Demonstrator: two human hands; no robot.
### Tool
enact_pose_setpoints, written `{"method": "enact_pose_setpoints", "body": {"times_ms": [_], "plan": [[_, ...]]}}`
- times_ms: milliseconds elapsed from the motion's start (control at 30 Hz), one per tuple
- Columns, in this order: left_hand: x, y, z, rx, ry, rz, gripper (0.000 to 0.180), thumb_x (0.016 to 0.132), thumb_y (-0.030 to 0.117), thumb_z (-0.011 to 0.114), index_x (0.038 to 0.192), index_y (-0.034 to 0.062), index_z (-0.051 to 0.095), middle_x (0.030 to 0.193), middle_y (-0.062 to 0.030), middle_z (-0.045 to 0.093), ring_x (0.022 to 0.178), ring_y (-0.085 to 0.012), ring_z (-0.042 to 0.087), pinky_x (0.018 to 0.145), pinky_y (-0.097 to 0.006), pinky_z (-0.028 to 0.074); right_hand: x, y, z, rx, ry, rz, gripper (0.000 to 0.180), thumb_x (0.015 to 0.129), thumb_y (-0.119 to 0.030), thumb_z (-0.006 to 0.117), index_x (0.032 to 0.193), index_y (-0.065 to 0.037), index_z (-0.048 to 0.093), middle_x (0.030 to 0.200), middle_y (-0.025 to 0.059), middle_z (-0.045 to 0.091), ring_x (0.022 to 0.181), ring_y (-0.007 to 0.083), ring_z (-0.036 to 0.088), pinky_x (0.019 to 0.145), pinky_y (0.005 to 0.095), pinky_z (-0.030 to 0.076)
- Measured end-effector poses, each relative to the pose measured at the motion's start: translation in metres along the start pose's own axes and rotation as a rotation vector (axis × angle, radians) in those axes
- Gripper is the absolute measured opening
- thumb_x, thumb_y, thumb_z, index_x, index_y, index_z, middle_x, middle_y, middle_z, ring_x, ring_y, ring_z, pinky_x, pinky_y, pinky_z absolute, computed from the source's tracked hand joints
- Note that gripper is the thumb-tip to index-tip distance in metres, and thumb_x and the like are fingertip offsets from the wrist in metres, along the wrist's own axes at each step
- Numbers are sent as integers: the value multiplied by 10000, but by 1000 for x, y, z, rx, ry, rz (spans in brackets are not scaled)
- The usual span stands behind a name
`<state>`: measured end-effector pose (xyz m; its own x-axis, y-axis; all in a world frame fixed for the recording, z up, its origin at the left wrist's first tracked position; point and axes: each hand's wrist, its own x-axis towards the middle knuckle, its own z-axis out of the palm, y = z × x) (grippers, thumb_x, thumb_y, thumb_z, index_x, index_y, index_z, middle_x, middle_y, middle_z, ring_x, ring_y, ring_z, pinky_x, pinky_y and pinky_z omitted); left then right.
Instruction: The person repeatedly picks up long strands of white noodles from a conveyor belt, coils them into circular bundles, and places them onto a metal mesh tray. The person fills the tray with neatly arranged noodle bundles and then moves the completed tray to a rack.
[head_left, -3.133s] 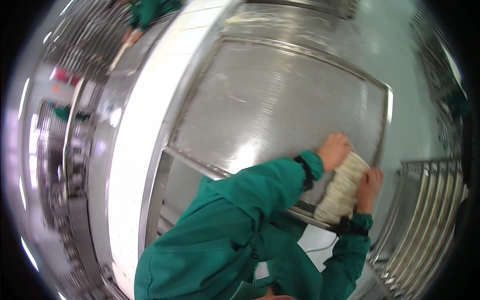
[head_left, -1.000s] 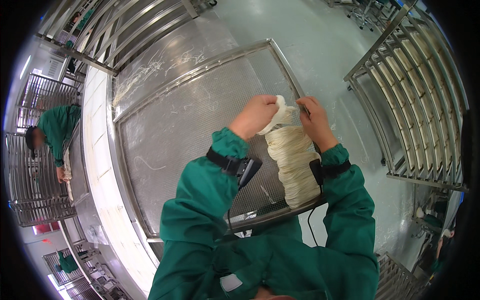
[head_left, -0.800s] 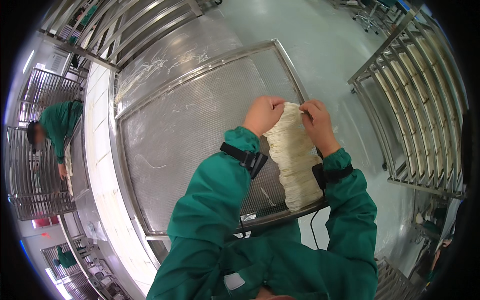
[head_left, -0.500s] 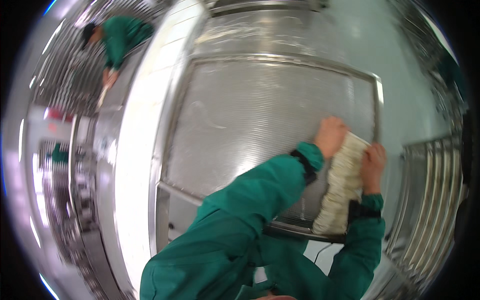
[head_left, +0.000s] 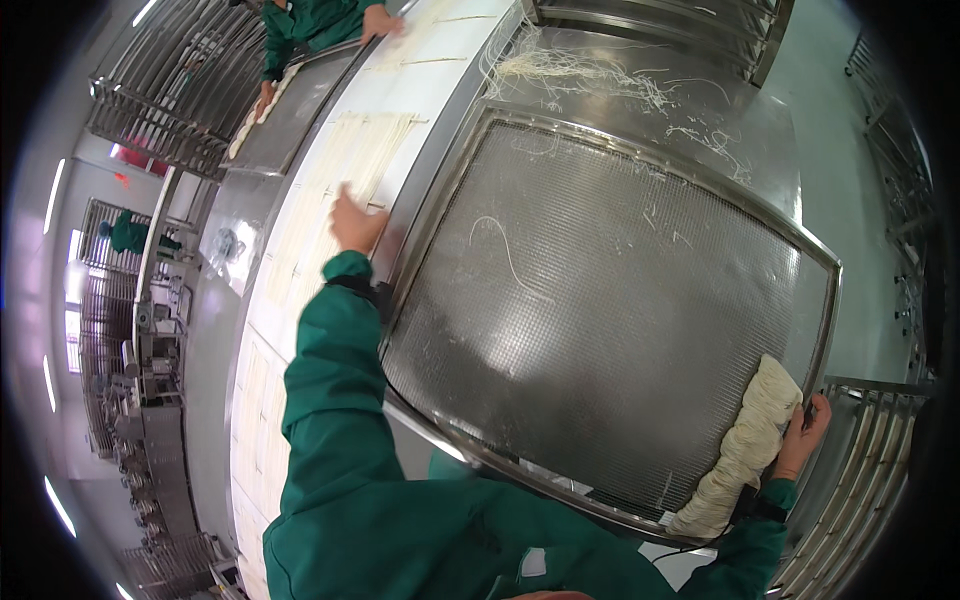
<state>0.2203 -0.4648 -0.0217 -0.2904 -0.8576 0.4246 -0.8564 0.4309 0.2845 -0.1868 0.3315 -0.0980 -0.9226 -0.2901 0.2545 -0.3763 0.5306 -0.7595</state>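
My left hand reaches over the white belt at the left with its fingers apart and nothing in them. Close beside it lie flat, pale noodle strands. At the far right my right hand is at the tray's side rim, its partly hidden fingers apart and touching the edge of a folded row of noodles. That thick cream-coloured row runs along the right side of the large metal mesh tray. A single loose strand lies on the mesh.
Tangled noodle scraps lie on the metal table beyond the tray. A co-worker in green works across the belt at the upper left, one hand by a noodle row. A rack of trays stands at the lower right.
My left hand has left the noodle row and swung left to the belt. My right hand stays by the noodles. The view has shifted, showing more of the belt and the scraps.
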Motion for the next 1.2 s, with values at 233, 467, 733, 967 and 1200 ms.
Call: {"method": "enact_pose_setpoints", "body": {"times_ms": [233, 467, 733, 967, 1200], "plan": [[84, -39, 57, 229, -369, -306, 700, 775, 530, 683, 1297, 64, 682, 1164, -176, 730, 1144, -397, 650, 989, -503, 497, 5, -12, -4, -116, -42, 38, 346, 957, -56, 613, 1298, -24, 561, 1415, 127, 493, 1339, 287, 465, 1125, 391, 369], [80, 48, 84, -52, -301, 270, 388, 893, 351, 581, 954, -17, 687, 899, -179, 708, 842, -350, 636, 779, -447, 510, 31, -91, 25, -181, 31, -76, 433, 916, -29, 613, 1347, -39, 565, 1473, 143, 489, 1377, 304, 455, 1154, 421, 346], [-57, 319, -36, -1061, -864, 114, 122, 966, 132, 561, 1000, 35, 628, 850, 5, 625, 772, -97, 536, 758, -267, 447, 72, -246, 155, 92, -171, -495, 833, 758, -273, 826, 1484, -49, 484, 1481, 180, 508, 1382, 388, 440, 1143, 510, 356], [-172, 455, -61, -1624, -1350, -5, 87, 987, 79, 589, 1046, 16, 603, 831, -19, 620, 768, -113, 572, 809, -301, 502, 99, -263, 166, 82, -48, -492, 737, 699, -151, 819, 1356, -37, 506, 1260, 186, 584, 1187, 388, 555, 987, 502, 447], [-225, 478, 46, -1627, -1330, -323, 33, 962, 59, 563, 971, 30, 577, 786, -22, 577, 687, -132, 550, 771, -350, 545, 109, -109, 67, -404, -128, -384, 230, 824, 6, 632, 1045, -55, 606, 1069, 144, 601, 1017, 354, 608, 823, 467, 502]]}}
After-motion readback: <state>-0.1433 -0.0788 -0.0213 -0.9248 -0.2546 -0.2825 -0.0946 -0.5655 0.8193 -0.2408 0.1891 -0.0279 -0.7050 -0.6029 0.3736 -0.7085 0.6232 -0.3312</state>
